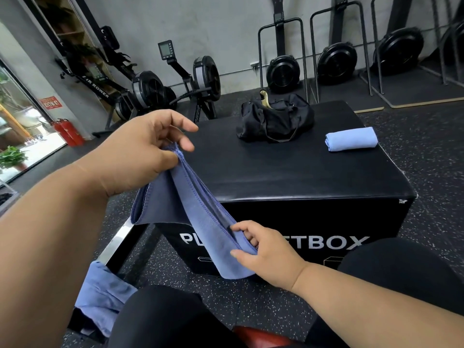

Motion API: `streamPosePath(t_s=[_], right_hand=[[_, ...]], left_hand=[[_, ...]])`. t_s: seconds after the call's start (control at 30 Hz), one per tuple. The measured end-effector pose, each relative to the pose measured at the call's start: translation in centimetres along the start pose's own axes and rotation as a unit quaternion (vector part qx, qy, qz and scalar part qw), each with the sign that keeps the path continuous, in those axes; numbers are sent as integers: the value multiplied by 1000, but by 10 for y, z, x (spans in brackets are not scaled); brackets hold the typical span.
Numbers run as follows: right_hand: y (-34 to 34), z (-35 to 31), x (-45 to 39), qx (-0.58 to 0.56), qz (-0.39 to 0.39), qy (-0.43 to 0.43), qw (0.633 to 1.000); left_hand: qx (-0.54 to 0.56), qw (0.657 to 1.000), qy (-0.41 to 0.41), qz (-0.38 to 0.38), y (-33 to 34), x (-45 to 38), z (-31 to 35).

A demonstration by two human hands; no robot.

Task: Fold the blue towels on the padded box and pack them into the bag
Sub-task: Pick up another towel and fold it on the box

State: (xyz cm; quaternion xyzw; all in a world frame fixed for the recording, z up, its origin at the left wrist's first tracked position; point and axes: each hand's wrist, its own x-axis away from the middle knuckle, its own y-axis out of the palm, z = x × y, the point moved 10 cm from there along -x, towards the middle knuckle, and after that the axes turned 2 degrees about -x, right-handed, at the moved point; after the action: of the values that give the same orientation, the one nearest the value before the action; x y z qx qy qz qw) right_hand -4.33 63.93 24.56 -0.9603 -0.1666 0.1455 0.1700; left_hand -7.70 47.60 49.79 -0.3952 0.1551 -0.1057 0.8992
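left hand (140,149), right hand (261,249) | pinch blue towel (200,222) (taut)

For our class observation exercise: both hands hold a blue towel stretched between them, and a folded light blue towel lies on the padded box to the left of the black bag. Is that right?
One detail is wrong. The head view shows the folded light blue towel lying to the right of the black bag, not the left. The rest holds: left hand and right hand hold a blue towel stretched between them.

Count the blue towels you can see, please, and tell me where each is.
3: one towel held between both hands, one folded towel on the padded box right of the bag, one loose towel lower left. The bag may hide more.
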Motion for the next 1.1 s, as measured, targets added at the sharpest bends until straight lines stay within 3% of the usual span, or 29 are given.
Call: streamPosePath(t_s=[0.2,0.4,0.7,0.9,1.1], right_hand=[[7,15,-4,-47,-8,53,997],[7,18,-3,-4,-33,44,998],[-51,37,-7,0,51,70,996],[-87,52,-6,-15,92,100,991],[-128,56,-6,-48,152,112,981]], left_hand=[[2,1000,20,5,1,-1,5],[0,1000,16,22,-3,1,3],[45,991,-56,112,-13,9,-65],[168,964,-116,172,1,15,-107],[196,947,-147,207,18,13,-126]])
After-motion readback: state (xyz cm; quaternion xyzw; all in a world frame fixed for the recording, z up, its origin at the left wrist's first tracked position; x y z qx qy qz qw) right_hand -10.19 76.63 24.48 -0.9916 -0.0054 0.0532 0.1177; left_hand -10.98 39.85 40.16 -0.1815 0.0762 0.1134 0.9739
